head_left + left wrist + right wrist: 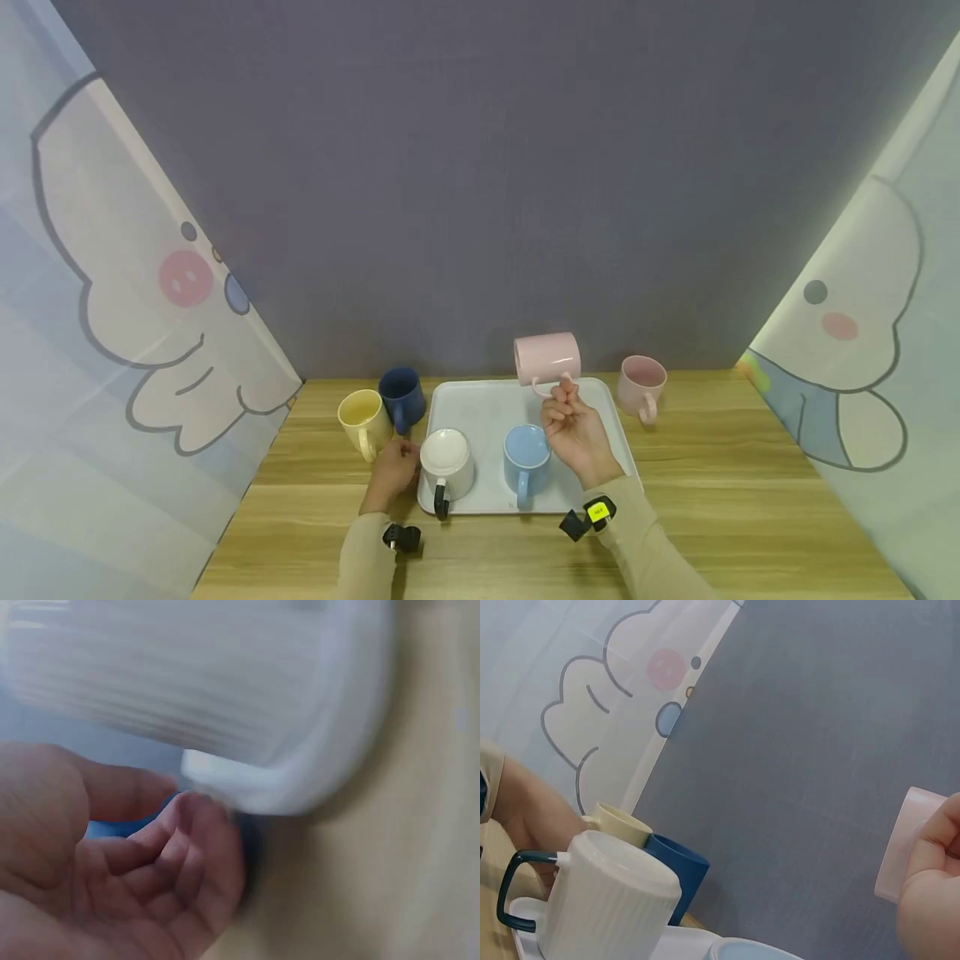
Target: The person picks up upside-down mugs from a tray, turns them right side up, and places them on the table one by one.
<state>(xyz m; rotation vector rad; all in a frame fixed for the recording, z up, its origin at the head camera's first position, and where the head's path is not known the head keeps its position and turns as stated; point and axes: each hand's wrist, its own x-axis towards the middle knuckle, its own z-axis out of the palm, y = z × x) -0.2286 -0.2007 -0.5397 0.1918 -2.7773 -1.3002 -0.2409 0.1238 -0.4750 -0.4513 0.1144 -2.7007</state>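
Observation:
My right hand (577, 435) pinches the handle of a pink mug (546, 357), raised on its side over the far edge of a white tray (480, 400). In the right wrist view, part of this pink mug (907, 847) shows past the fingers. On the tray, a white ribbed mug (447, 465) with a dark handle and a light blue mug (527, 458) stand bottom up. Beside the tray's left edge, my left hand (395, 467) has its fingers loosely curled with nothing in them. Its fingertips overlap the tray's rim in the blurred left wrist view.
A yellow mug (364, 417) and a navy mug (402, 396) stand upright left of the tray. Another pink mug (642, 385) is upright off its far right corner. Behind the wooden table (712, 483) rises a grey panel (480, 192), with printed cloths at both sides.

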